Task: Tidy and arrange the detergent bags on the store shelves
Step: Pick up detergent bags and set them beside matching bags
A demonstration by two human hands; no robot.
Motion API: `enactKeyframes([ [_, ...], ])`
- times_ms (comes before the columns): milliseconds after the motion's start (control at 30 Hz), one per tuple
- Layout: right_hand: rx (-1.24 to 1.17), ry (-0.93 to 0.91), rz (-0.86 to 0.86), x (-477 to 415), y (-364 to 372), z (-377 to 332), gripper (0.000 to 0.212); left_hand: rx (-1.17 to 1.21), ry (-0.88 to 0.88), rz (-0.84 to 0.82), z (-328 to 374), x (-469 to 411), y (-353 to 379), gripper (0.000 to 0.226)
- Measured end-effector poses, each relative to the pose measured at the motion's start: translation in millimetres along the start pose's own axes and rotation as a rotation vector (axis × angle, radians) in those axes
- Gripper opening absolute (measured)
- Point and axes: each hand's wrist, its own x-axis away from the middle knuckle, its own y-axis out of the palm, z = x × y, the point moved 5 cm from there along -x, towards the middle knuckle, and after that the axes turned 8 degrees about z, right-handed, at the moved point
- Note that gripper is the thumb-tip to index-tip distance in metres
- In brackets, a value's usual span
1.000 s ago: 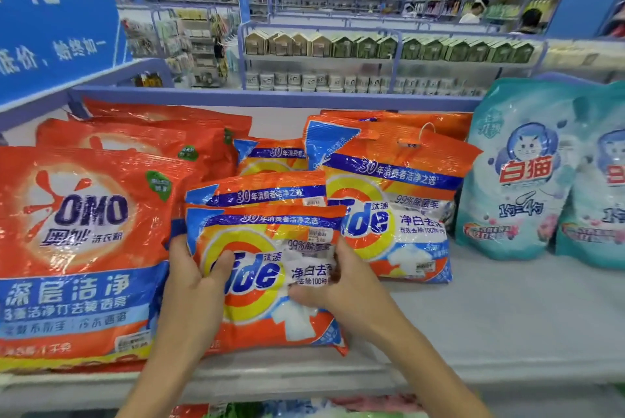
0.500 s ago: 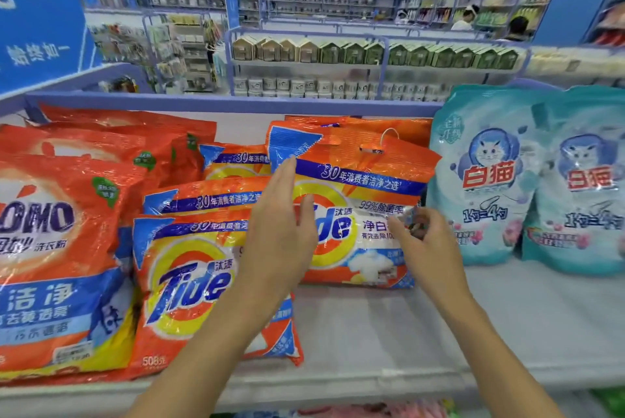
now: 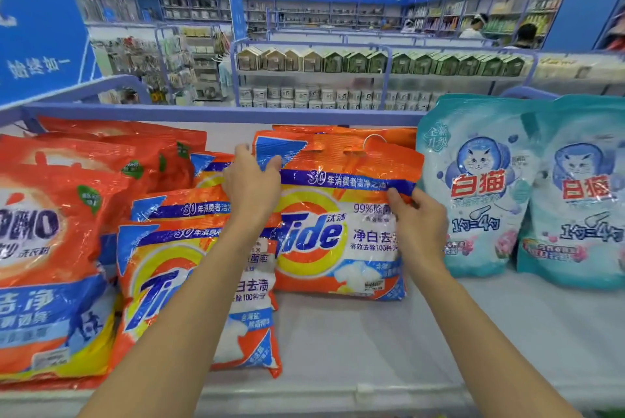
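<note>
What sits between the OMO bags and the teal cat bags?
Small Tide bags by the OMO bags, then a large Tide bag by the teal bags. Head view.

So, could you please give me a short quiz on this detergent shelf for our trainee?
1. True or false: both the left hand and the right hand hold the large Tide bag.
2. What stands directly right of that bag? A teal cat-print bags; B green bottles; C cardboard boxes.
3. Fill in: on the shelf, the red OMO bags lie at the ____ end.
Key: 1 true; 2 A; 3 left.
</note>
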Motion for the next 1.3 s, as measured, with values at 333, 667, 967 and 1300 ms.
enactKeyframes([
  [333, -0.219, 0.13, 0.001, -34.0, -21.5, -14.3, 0.015, 0.355, -0.099, -0.022, 9.0, 11.2, 16.4, 0.02],
  [667, -0.276, 0.189, 0.07, -40.1, -19.1, 3.4, 0.029, 0.43, -0.177, -0.11, -6.4, 14.0, 9.5, 0.015],
  [967, -0.103, -0.196, 0.203, 21.8, -44.5, -25.6, 0.031, 0.133, 0.144, -0.052, -30.1, 45.3, -58.1, 0.062],
  [1300, 0.098, 0.061, -0.64, 147.2, 44.4, -28.2, 0.035, -0.133, -0.043, -0.005, -98.9, 71.6, -140.0, 0.106],
])
